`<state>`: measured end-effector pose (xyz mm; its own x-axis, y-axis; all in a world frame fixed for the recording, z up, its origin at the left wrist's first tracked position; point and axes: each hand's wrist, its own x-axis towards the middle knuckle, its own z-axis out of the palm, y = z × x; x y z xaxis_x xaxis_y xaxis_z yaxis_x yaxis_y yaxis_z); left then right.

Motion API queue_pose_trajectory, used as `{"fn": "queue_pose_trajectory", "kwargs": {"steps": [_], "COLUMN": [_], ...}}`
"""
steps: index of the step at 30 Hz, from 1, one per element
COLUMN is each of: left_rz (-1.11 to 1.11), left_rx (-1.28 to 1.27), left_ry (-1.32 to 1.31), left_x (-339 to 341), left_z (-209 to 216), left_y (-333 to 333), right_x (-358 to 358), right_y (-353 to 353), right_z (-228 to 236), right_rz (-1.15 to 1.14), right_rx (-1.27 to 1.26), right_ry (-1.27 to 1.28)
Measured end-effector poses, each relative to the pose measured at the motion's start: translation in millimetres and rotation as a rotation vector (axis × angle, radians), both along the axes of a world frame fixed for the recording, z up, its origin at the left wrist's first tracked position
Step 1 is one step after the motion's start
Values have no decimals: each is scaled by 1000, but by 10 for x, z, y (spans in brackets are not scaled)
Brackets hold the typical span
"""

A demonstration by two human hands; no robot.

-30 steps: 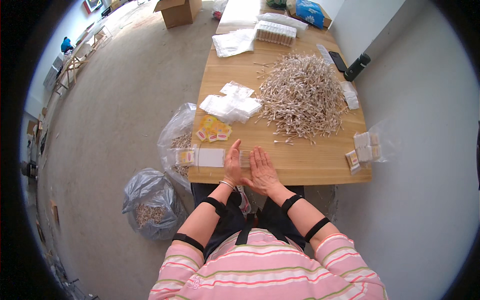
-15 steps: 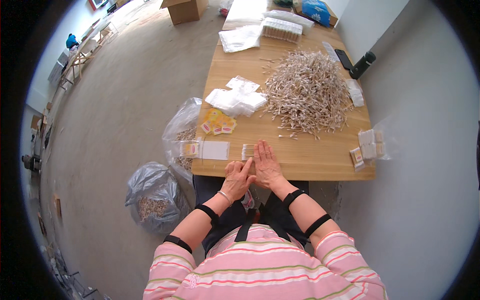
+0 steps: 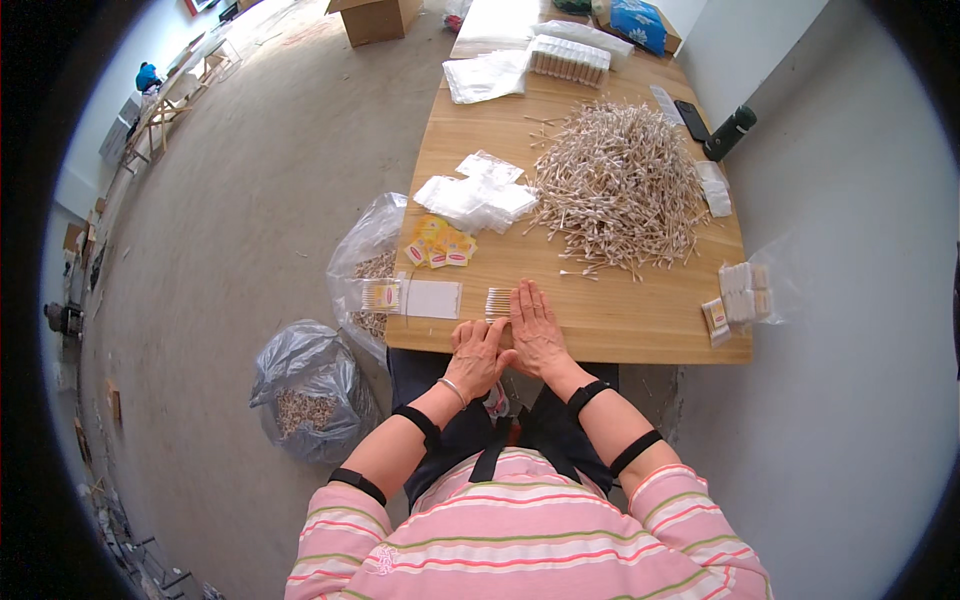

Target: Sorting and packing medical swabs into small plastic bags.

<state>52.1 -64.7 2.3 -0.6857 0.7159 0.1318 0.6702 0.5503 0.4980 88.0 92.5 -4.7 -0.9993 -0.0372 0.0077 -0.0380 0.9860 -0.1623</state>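
Note:
A small row of cotton swabs (image 3: 498,304) lies side by side on the wooden table (image 3: 620,315) near its front edge. My right hand (image 3: 539,335) rests flat against the row's right side, fingers stretched out and together, partly hiding it. Just below the row, at the table edge, my left hand (image 3: 478,356) has its fingers slightly bent and apart, with nothing seen in them. Its thumb meets the base of my right hand. To the left are a white card (image 3: 434,300) and a clear pouch of swabs with a yellow label (image 3: 381,296), which overhangs the table edge.
A big heap of loose swabs (image 3: 620,190) covers the table's middle right. White plastic bags (image 3: 475,195) and yellow cards (image 3: 438,243) lie left of it. Packed swabs (image 3: 744,292) sit at the right edge, beside the wall. A grey bag (image 3: 312,390) stands on the floor.
My left index finger, stretched toward the swab row before, has drawn back toward the table edge. My right hand stays pressed flat beside the row.

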Motion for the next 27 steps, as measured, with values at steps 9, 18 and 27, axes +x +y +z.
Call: {"fn": "queue_pose_trajectory", "kwargs": {"steps": [9, 18, 27], "left_rz": [28, 45, 61], "left_rx": [-73, -24, -14], "left_ry": [-5, -48, -45], "left_x": [-17, -67, -80], "left_z": [5, 101, 71], "left_y": [39, 100, 124], "right_x": [-10, -8, -13], "right_y": [-17, -13, -13], "right_z": [20, -16, -61], "right_rz": [-6, -11, -30], "right_rx": [97, 3, 30], "right_ry": [-20, 36, 49]}}
